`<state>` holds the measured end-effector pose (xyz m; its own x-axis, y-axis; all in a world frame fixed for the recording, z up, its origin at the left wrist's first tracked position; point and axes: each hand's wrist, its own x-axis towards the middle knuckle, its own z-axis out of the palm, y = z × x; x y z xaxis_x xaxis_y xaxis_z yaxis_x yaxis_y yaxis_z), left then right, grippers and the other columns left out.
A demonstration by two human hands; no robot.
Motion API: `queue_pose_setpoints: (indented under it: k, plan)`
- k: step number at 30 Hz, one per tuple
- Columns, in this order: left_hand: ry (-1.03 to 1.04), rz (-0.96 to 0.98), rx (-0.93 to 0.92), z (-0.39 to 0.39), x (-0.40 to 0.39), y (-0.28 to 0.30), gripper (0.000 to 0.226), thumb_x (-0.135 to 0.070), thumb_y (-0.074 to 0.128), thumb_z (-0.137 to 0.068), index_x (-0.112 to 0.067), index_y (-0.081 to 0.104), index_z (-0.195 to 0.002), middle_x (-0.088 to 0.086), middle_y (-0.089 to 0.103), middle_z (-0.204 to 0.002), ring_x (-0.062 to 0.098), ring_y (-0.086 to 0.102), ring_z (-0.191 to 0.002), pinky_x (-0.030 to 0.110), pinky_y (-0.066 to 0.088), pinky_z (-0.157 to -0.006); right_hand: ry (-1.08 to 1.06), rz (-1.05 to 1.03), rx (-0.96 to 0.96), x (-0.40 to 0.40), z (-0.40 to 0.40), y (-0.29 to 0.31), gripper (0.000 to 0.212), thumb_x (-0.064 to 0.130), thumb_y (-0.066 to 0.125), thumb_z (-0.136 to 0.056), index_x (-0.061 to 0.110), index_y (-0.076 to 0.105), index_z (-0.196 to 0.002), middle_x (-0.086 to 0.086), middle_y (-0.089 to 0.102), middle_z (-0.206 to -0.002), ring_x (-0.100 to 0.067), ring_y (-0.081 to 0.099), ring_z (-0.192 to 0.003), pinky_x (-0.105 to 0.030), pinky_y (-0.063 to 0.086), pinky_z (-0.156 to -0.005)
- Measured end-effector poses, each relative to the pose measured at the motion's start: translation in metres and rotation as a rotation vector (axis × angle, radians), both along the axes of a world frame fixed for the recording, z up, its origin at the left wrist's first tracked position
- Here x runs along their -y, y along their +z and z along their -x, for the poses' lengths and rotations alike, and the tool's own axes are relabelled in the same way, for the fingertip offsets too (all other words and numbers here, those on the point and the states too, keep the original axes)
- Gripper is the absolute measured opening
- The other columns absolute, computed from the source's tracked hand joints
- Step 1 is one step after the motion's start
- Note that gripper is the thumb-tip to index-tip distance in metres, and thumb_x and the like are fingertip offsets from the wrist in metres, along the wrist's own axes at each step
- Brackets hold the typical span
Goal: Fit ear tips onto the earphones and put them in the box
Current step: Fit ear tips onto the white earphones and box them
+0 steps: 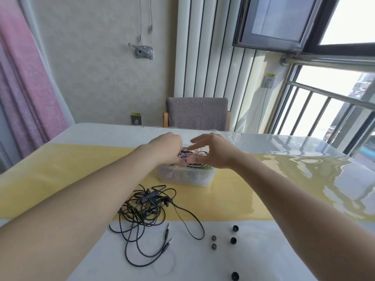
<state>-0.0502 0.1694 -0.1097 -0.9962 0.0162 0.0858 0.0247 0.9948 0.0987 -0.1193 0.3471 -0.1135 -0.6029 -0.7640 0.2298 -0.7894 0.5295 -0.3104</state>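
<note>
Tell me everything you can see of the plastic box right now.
The box is a small translucent white plastic tub with rounded corners and no lid on, standing upright on the yellow band of the table, beyond the tangle of black earphones. It is heaped above its rim with coloured cables, purple, pink and green. The left hand reaches into the heap; the right hand is over it, fingers spread.

There was only the one view, taken from the person's head and looking forward and down over the counter (263, 250). Both forearms reached away from the lens toward the box (186, 176) at mid-distance. Being wide-angle, it also took in the chair (196, 113), the far wall and the window (334, 94) on the right.
</note>
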Motion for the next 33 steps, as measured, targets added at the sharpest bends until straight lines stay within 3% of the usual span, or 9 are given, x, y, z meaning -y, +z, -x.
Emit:
queue_pose_setpoints:
  k: [3,7,11,18,22,26,28,30,33]
  plan:
    - [0.012,0.057,-0.045,0.001,-0.011,0.0,0.052,-0.036,0.079,-0.079,-0.012,0.041,-0.053,0.002,0.041,-0.056,0.018,0.04,-0.05,0.03,0.029,-0.045,-0.074,0.03,0.098,-0.013,0.007,0.003,0.036,0.036,0.089,-0.071,0.025,0.079,-0.104,0.003,0.067,-0.125,-0.011,0.062,-0.104,-0.031,0.05,-0.09]
    - [0.042,0.117,-0.089,0.002,-0.024,-0.002,0.049,-0.03,0.079,-0.076,-0.014,0.038,-0.054,0.002,0.041,-0.059,0.023,0.044,-0.056,0.031,0.035,-0.053,-0.114,0.125,0.127,-0.016,0.008,-0.005,0.028,0.039,0.088,-0.072,0.023,0.081,-0.094,0.001,0.078,-0.093,-0.01,0.071,-0.083,-0.038,0.059,-0.081]
    - [0.095,0.075,-0.084,0.006,-0.025,-0.005,0.038,-0.022,0.074,-0.074,-0.013,0.042,-0.055,0.002,0.043,-0.06,0.019,0.04,-0.051,0.028,0.033,-0.049,-0.067,0.126,0.304,-0.025,0.01,-0.008,0.033,0.031,0.089,-0.07,0.024,0.081,-0.102,0.007,0.076,-0.109,-0.004,0.072,-0.093,-0.033,0.058,-0.093]
    - [0.085,-0.102,-0.033,0.005,-0.009,-0.01,0.036,-0.039,0.08,-0.07,-0.009,0.063,-0.06,0.004,0.056,-0.06,0.029,0.063,-0.073,0.029,0.04,-0.053,-0.039,0.062,0.388,-0.019,0.012,0.005,0.035,0.022,0.092,-0.068,0.022,0.08,-0.101,0.008,0.073,-0.117,-0.001,0.069,-0.1,-0.029,0.054,-0.098]
    - [0.09,-0.205,-0.035,0.0,-0.004,-0.01,0.038,-0.048,0.081,-0.071,-0.021,0.06,-0.055,0.0,0.06,-0.063,0.029,0.059,-0.074,0.036,0.047,-0.064,-0.011,0.004,0.54,-0.028,0.019,0.011,0.051,0.02,0.092,-0.064,0.018,0.077,-0.112,0.01,0.07,-0.122,-0.002,0.067,-0.109,-0.022,0.052,-0.098]
    - [0.086,-0.196,-0.029,-0.002,-0.005,-0.009,0.036,-0.051,0.08,-0.072,-0.015,0.072,-0.071,-0.001,0.055,-0.061,0.029,0.062,-0.079,0.032,0.045,-0.062,-0.045,-0.006,0.433,-0.026,0.017,0.013,0.023,0.018,0.09,-0.07,0.027,0.081,-0.09,0.018,0.073,-0.106,0.003,0.069,-0.097,-0.02,0.053,-0.093]
    - [0.068,-0.219,0.001,-0.004,-0.003,-0.008,0.045,-0.05,0.078,-0.075,-0.007,0.066,-0.069,0.007,0.061,-0.078,0.031,0.06,-0.085,0.041,0.051,-0.071,-0.083,0.012,0.36,-0.022,0.016,0.012,0.019,0.021,0.09,-0.071,0.03,0.081,-0.086,0.016,0.076,-0.099,0.002,0.07,-0.091,-0.021,0.053,-0.089]
    - [0.048,-0.258,0.058,-0.005,0.0,-0.008,0.047,-0.054,0.072,-0.08,-0.007,0.071,-0.088,0.011,0.065,-0.097,0.029,0.061,-0.093,0.04,0.051,-0.083,-0.118,0.019,0.277,-0.017,0.016,0.008,0.02,0.02,0.09,-0.071,0.026,0.082,-0.088,0.008,0.079,-0.091,0.002,0.07,-0.078,-0.02,0.054,-0.079]
    - [0.022,-0.306,0.128,-0.009,0.007,-0.009,0.046,-0.057,0.054,-0.091,-0.017,0.075,-0.096,0.001,0.071,-0.11,0.019,0.063,-0.097,0.035,0.05,-0.09,-0.108,-0.101,0.069,-0.006,0.01,0.003,0.021,0.02,0.089,-0.073,0.017,0.082,-0.092,-0.004,0.078,-0.087,-0.01,0.067,-0.074,-0.024,0.051,-0.072]
